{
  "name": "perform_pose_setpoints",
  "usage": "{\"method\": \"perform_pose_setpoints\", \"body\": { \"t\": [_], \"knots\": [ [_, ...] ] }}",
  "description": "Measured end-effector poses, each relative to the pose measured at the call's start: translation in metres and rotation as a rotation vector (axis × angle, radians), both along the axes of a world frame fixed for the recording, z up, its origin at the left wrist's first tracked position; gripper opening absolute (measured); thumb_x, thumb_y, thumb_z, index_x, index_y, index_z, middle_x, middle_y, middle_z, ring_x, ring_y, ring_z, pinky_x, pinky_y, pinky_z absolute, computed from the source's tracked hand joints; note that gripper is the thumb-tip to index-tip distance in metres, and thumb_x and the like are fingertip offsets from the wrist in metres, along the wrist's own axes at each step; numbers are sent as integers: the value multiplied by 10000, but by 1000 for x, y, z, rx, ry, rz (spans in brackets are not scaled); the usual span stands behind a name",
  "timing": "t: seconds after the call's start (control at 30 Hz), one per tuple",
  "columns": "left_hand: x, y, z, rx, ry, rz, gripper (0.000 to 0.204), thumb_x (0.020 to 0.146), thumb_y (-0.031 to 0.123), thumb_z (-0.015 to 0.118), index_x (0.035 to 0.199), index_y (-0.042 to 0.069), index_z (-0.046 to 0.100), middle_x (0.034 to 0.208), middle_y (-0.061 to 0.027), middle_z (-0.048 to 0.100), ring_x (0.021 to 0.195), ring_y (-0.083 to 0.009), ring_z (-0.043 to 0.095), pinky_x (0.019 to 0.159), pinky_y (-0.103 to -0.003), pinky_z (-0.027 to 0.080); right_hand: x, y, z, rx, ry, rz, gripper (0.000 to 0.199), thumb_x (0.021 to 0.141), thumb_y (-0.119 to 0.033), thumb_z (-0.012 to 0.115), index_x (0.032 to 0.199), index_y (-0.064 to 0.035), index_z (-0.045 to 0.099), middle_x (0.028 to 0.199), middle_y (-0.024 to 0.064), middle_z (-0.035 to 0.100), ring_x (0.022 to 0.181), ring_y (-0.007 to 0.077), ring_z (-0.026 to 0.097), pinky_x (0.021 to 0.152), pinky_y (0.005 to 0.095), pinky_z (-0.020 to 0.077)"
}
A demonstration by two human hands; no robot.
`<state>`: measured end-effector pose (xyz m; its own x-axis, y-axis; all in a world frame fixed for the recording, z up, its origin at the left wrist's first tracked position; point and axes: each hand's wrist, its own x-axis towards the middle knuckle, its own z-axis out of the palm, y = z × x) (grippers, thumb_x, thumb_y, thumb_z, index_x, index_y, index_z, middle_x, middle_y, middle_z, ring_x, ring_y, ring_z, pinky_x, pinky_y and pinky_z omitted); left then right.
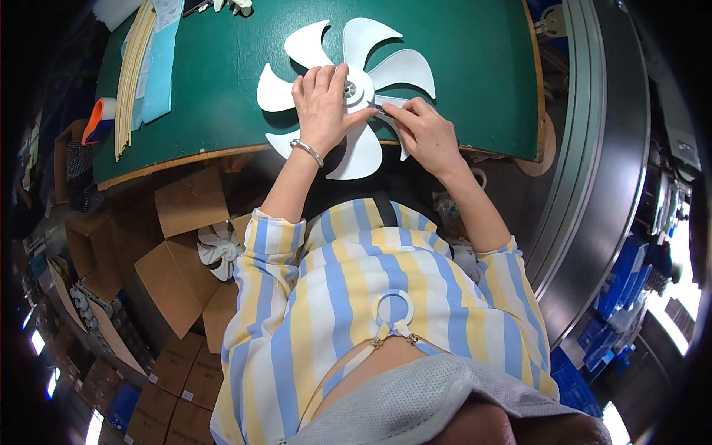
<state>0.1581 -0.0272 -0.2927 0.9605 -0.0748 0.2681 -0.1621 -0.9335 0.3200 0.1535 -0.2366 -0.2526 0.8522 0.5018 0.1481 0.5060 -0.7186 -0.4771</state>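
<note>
A white plastic fan blade [360, 159] with several broad petals lies at the front edge of a green-topped table. My left hand [320, 104] rests flat over the left side of its hub [356, 89], fingers stretched out and thumb reaching toward the right. Closed in a pinch, my right hand [429, 137] grips a small dark, thin tool [380, 109] against the hub's lower right edge. The tip of my left thumb is close by this tool. Fingers hide most of the tool, so its exact kind does not show.
Long pale strips [135, 81] and light-blue sheets [160, 74] lie along the table's left side, near an orange-and-blue roll [99, 119]. Below left, an open cardboard box [178, 274] stands beside another white fan blade [218, 248]. A grey metal rail [586, 148] runs along the right.
</note>
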Motion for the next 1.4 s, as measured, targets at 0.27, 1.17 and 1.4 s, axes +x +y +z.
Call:
{"method": "perform_pose_setpoints", "body": {
  "t": [0.27, 1.17, 1.4],
  "knots": [
    [0, -1, 0, -20, 5, 10, 873, 673, 642, 739, 1317, 93, 523, 1270, -105, 527, 1254, -298, 405, 1089, -508, 196, 0, 1, 0, 0, -11, -14, 272, 853, -128, 649, 1114, -191, 692, 860, 39, 574, 818, 221, 635, 642, 363, 535],
    [1, -1, -1, -62, 5, 2, 878, 638, 560, 801, 1311, 87, 493, 1262, -108, 516, 1276, -290, 386, 1101, -558, 159, -4, 2, -5, 25, -68, -20, 297, 847, -121, 655, 1136, -182, 684, 867, 44, 567, 827, 227, 629, 631, 367, 531],
    [1, 2, -1, -67, 26, -29, 860, 660, 532, 789, 1337, 97, 488, 1288, -105, 510, 1283, -301, 383, 1112, -548, 147, -5, -1, 0, 34, -116, -122, 317, 868, -93, 629, 1170, -179, 676, 913, 50, 588, 804, 216, 625, 659, 340, 515]
  ]
}}
